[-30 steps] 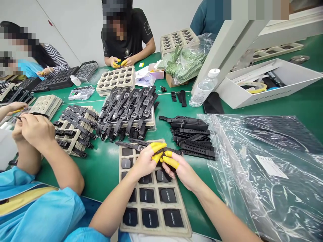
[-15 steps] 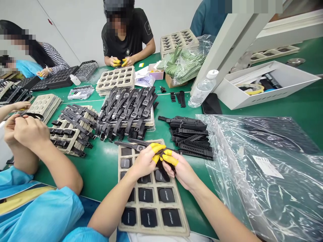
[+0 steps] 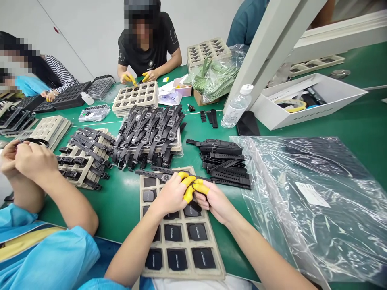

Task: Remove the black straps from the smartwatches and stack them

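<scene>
My left hand (image 3: 175, 192) and my right hand (image 3: 211, 198), both with yellow finger covers, meet above a beige tray (image 3: 218, 257). Between their pinched fingertips they hold a black watch strap, mostly hidden by the fingers. Square black watch pieces (image 3: 203, 257) lie in the tray's compartments, several with pale lettering. Across the tray's far end lies a black watch (image 3: 165, 177) with its strap stretched out. Just beyond my right hand is a pile of black straps (image 3: 228, 165).
Stacked watches (image 3: 151, 135) stand beyond the tray. A clear plastic bag (image 3: 302, 201) covers the right side, near a bottle (image 3: 237, 108) and white box (image 3: 308, 108). A co-worker's hands (image 3: 33, 161) are at left.
My left fingers have curled more over the held strap, and less of it shows below them. The view has shifted slightly. The co-worker opposite has moved their hands apart, over a tray.
</scene>
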`<state>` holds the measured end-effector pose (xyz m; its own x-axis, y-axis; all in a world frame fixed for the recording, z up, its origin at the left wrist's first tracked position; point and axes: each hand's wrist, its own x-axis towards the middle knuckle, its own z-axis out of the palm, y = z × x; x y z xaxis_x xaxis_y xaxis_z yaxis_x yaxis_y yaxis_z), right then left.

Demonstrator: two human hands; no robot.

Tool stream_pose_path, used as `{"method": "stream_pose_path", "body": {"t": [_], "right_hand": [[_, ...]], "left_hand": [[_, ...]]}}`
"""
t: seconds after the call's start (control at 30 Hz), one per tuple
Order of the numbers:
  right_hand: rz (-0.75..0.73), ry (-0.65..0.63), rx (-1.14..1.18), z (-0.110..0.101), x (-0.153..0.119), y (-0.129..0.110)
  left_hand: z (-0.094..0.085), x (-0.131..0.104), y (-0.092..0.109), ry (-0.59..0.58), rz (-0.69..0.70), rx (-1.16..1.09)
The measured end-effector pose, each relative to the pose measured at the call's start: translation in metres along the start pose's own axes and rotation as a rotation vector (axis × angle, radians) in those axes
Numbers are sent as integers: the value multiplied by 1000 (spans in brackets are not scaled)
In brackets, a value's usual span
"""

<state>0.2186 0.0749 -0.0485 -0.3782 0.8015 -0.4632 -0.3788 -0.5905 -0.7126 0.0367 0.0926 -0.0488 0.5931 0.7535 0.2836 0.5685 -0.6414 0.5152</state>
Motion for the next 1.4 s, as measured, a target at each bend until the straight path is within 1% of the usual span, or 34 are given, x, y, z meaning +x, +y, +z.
{"method": "stream_pose_path", "body": {"t": [0.1,0.17,0.27,0.33,0.4,0.5,0.53,0.6,0.63,0.7,0.77,0.8,0.83,0.87,0.9,1.0,1.03,1.07,1.17,1.23,1.33,1.4], "right_hand": [[0,-2,-37,-1,1,-1],[-9,-17,-44,0,1,-2],[-50,-40,-33,2,0,-6],[-119,-45,-46,2,0,-9],[-240,-25,-132,1,1,-12],[-440,20,-435,-5,1,-18],[-472,28,-564,-8,0,-20],[-471,27,-814,-11,-3,-25],[-454,25,-920,-12,-5,-27],[-430,28,-1074,-12,-9,-31],[-431,33,-1143,-10,-12,-32],[-446,42,-1150,-10,-12,-32],[-478,69,-1149,-11,-12,-31],[-529,123,-1147,-13,-10,-31],[-599,207,-1150,-17,-6,-31],[-825,541,-1196,-39,8,-34],[-869,621,-1219,-48,14,-36],[-892,673,-1247,-56,19,-37],[-899,734,-1316,-75,31,-38],[-889,769,-1317,-80,37,-36],[-861,814,-1318,-80,41,-31],[-838,822,-1339,-79,43,-28]], "left_hand": [[-3,0,0,-26,36,53],[-6,0,-2,-36,39,3],[-9,3,-5,-24,22,-138],[-11,5,-5,-4,13,-202],[-15,7,-2,17,3,-203],[-33,7,2,35,-63,-89],[-41,6,2,38,-102,-34],[-61,4,0,21,-184,92],[-70,2,-2,-12,-223,168],[-86,-2,-5,-121,-284,358],[-98,-8,-11,-230,-306,531],[-103,-12,-14,-262,-301,584],[-107,-17,-19,-275,-291,607],[-111,-22,-24,-273,-281,604],[-116,-28,-31,-261,-277,581],[-130,-47,-54,-221,-323,453],[-134,-52,-61,-225,-352,400],[-136,-57,-68,-241,-385,344],[-134,-64,-80,-335,-483,196],[-128,-64,-82,-365,-541,147],[-117,-61,-82,-306,-616,111],[-112,-58,-83,-265,-632,107]]}}
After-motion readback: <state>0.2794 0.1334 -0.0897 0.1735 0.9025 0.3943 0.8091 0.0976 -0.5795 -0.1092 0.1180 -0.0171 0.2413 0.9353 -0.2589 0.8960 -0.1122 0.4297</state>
